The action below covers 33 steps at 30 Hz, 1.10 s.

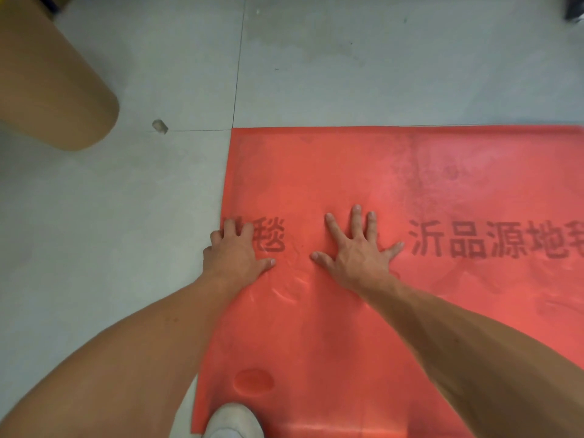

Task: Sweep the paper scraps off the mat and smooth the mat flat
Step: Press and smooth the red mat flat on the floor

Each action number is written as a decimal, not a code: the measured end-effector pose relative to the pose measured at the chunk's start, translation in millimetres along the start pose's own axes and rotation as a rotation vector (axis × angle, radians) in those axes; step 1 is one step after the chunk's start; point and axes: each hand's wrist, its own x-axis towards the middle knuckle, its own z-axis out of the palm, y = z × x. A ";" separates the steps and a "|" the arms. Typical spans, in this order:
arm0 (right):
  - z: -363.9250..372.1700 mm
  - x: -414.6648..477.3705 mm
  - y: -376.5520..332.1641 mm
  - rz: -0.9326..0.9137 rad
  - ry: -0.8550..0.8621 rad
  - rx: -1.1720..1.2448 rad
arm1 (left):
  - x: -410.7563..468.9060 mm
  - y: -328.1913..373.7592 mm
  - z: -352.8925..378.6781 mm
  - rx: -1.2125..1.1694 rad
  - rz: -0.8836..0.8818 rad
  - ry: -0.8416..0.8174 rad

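Mat [347, 172]: red, thin, dark printed characters, lying on floor [110, 216]. Ripples near left edge, dent at near-left corner. Small grey scrap [159, 126], possibly paper, lies off the mat.

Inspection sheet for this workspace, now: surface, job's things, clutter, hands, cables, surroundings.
Surface: grey tiled floor, stained in places.
Job's things: red mat with dark printed characters, lying on the floor; ripples near the hands, a round dent near the shoe; no paper scraps seen on it.
Clutter: one small greyish bit on the floor beyond the mat's far left corner; cannot tell what it is.
Hands: left hand on the mat's left edge, fingers bent; right hand flat on the mat, fingers spread.
Cables: nothing seen.
Surroundings: brown roll at upper left; white shoe at the mat's near edge; dark object in the top right corner.
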 end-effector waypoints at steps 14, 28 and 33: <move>3.0 4.7 1.9 -0.009 -0.004 0.000 | 43.4 27.9 -3.2 -0.110 -0.022 0.009; -0.4 5.5 3.8 -0.023 -0.026 0.026 | 44.1 27.6 -1.6 -0.153 -0.029 0.020; 0.5 6.1 4.2 -0.025 -0.019 0.025 | 42.5 26.5 -1.5 -0.158 -0.027 0.030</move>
